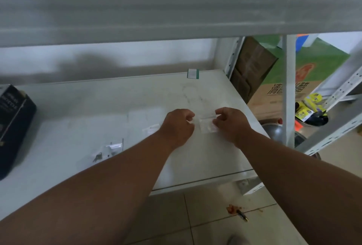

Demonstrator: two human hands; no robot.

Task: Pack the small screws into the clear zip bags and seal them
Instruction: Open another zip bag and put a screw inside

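Observation:
A small clear zip bag [205, 125] hangs between my two hands just above the white shelf top [98, 111]. My left hand [178, 125] pinches its left top corner and my right hand [231, 123] pinches its right top corner. What is inside the bag is too blurred to tell. Another clear bag [151, 128] lies flat to the left of my left hand. Further left, near the front, lie a clear bag [115, 146] and a few small dark screws [97, 156].
A dark box [13, 125] stands at the shelf's left end. A green-edged card [193, 73] leans at the back. An upper shelf hangs low overhead. Right of the shelf post [288, 92] are cardboard boxes, metal bowls and packets. A pen [242, 215] lies on the tiled floor.

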